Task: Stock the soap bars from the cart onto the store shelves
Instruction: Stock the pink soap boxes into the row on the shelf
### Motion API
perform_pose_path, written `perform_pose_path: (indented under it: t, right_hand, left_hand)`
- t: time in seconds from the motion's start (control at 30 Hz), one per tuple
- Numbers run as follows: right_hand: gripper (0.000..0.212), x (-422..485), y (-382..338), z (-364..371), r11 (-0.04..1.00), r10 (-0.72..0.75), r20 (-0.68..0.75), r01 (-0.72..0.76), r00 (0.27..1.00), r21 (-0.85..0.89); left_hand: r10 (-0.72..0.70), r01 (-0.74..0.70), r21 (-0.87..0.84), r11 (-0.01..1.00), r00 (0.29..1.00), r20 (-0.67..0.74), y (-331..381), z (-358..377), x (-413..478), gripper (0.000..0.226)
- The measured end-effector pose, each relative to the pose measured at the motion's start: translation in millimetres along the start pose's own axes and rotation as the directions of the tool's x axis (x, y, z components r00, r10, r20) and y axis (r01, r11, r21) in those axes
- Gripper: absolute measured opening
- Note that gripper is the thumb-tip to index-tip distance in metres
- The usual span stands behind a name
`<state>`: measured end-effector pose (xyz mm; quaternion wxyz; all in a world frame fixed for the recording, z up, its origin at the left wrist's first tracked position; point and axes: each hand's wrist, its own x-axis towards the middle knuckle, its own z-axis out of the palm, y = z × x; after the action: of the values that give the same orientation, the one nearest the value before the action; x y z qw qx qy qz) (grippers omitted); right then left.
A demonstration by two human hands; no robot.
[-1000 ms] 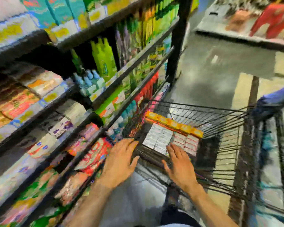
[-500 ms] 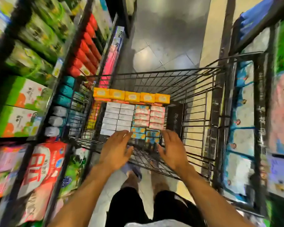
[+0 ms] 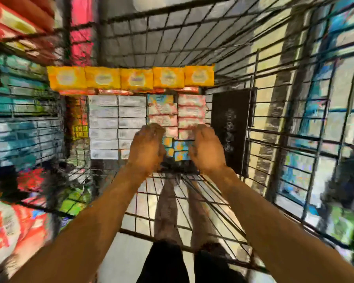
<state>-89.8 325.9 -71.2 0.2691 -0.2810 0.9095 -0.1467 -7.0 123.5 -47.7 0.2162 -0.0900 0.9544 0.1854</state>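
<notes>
Soap bars (image 3: 131, 111) in small boxes and wrappers sit packed across the far part of a wire shopping cart (image 3: 253, 139), seen from above by a camera worn on the person's head. A row of yellow packs (image 3: 131, 77) lies farthest away. Nearer come white boxes (image 3: 117, 123) on the left, pink packs (image 3: 190, 111) to their right, and a short stack of blue and orange boxes (image 3: 178, 151) closest to the person. Both bare arms (image 3: 274, 211) reach down into the cart. The left hand (image 3: 146, 148) is at the left side of the blue and orange stack and the right hand (image 3: 207, 150) is at its right side, with fingers bent downward. Motion blur hides whether either hand has closed on a box, so the grip cannot be told. Store shelves (image 3: 23, 36) crowded with goods run along the left of the cart. With so many packs in the cart and nothing being carried, stocking appears to be at an early stage. This looks like the reach for a batch; lifting it out, setting it on a shelf and emptying the rest of the cart are all left to do.
</notes>
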Motion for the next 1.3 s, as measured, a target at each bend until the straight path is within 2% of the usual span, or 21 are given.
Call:
perform_pose_path:
  t: [0.1,0.17,0.3,0.43,0.57,0.63,0.67,0.73,0.8,0.87,1.0,1.03,1.1,1.2,1.3]
  right_hand:
    - [0.066,13,2,13,0.991,-0.020,-0.084,0.009,0.996,-0.134]
    - [0.064,16,2,18,0.983,-0.042,-0.088,0.025,0.995,-0.184]
    - [0.053,17,5,27,0.967,-0.034,-0.098,0.007,0.995,-0.256]
    - [0.050,11,2,18,0.973,-0.042,-0.084,0.022,0.996,-0.230]
    - [0.047,-7,-13,-13,1.000,-0.018,-0.032,0.018,0.999,0.021]
    - [0.039,-18,-28,-34,0.983,0.027,-0.002,-0.026,1.000,0.184]
    - [0.034,-26,-37,-45,0.961,0.050,0.019,-0.054,0.999,0.271]
    - [0.022,-43,-60,-70,0.912,0.044,0.043,-0.058,0.998,0.407]
    - [0.022,-60,-84,-91,0.869,0.013,0.034,-0.028,0.999,0.493]
    - [0.020,-75,-110,-108,0.835,0.008,0.027,-0.021,1.000,0.550]
    - [0.025,-101,-155,-127,0.743,0.010,0.188,-0.133,0.982,0.656]
    - [0.035,-108,-169,-132,0.728,-0.032,0.200,-0.114,0.979,0.676]
    - [0.058,-119,-202,-144,0.771,-0.131,0.208,-0.032,0.969,0.636]
    - [0.047,-146,-269,-163,0.757,-0.268,0.199,0.079,0.943,0.649]
    - [0.052,-179,-338,-165,0.715,-0.365,0.172,0.158,0.915,0.682]
  left_hand:
    - [-0.002,0.002,0.079,0.997,1.000,0.000,-7,16,15,0.054]
    - [0.022,-0.019,0.122,0.992,1.000,-0.023,-11,24,19,0.061]
    - [0.047,-0.032,0.088,0.996,0.983,-0.175,-15,32,20,0.058]
    - [0.049,-0.037,0.071,0.997,0.984,-0.172,-16,22,5,0.052]
    - [-0.041,0.011,-0.176,0.984,0.985,-0.170,-17,-6,-39,0.044]
    - [-0.162,0.100,-0.339,0.936,0.974,-0.159,-15,-27,-70,0.041]
    - [-0.243,0.155,-0.438,0.886,0.958,-0.152,-14,-36,-87,0.040]
    - [-0.385,0.252,-0.682,0.687,0.922,-0.047,-10,-61,-125,0.041]
    - [-0.491,0.269,-0.833,0.484,0.871,-0.004,-6,-82,-163,0.042]
    - [-0.617,0.244,-0.920,0.308,0.787,0.002,0,-104,-203,0.039]
    - [-0.810,0.135,-0.988,0.078,0.586,0.016,13,-145,-290,0.032]
    - [-0.842,0.097,-0.995,0.038,0.538,0.021,17,-156,-312,0.032]
    - [-0.891,-0.015,-0.999,-0.029,0.454,0.020,23,-168,-358,0.034]
    - [-0.947,-0.215,-0.969,-0.118,0.319,0.044,31,-181,-426,0.033]
    - [-0.976,-0.331,-0.939,-0.090,0.217,0.018,30,-185,-492,0.030]
